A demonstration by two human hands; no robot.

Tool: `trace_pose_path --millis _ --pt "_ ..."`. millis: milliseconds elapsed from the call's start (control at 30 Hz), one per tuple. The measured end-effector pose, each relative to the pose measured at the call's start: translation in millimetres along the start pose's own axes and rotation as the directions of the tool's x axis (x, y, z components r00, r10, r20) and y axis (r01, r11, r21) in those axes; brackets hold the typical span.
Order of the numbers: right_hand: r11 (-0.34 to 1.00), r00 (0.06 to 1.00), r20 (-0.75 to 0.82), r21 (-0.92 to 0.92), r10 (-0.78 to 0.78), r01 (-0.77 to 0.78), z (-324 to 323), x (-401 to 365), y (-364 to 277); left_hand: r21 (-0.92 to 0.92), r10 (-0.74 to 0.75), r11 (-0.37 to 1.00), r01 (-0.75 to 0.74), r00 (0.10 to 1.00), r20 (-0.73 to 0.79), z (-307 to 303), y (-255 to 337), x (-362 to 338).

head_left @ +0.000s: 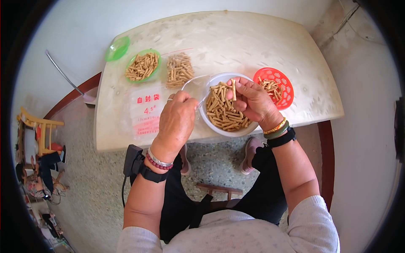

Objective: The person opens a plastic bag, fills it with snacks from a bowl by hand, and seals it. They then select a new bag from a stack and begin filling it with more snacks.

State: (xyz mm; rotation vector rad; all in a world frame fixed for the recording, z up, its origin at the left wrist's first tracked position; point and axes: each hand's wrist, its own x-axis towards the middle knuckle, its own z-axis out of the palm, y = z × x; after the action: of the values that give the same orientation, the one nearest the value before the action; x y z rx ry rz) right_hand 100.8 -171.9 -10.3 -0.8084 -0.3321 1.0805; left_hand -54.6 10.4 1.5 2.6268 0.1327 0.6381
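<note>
My left hand (178, 118) is closed on the edge of a clear plastic bag (196, 87), whose mouth reaches toward the bowl. My right hand (255, 100) pinches a short tan stick (233, 90) between thumb and fingers, above the white bowl (239, 134). Many similar tan sticks (221, 110) fill that bowl. Right of it, a red perforated basket (285, 80) holds a few smaller sticks. Beyond my left hand lies a clear bag filled with sticks (180, 71). A printed plastic bag pack (147, 110) lies flat beside my left wrist.
A green plate (158, 66) with sticks stands at the table's (236, 38) far left, beside another green dish (117, 48). The wall runs along the right side. On the left floor are a long-handled dustpan (88, 99), a wooden chair (44, 122) and another person (36, 183).
</note>
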Motion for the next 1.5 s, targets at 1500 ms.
trace_pose_path --millis 1500 --pt "0.731 0.832 -0.148 -0.575 -0.535 0.367 30 3 21 -0.025 0.011 1.000 -0.011 1.000 -0.009 2 0 -2"
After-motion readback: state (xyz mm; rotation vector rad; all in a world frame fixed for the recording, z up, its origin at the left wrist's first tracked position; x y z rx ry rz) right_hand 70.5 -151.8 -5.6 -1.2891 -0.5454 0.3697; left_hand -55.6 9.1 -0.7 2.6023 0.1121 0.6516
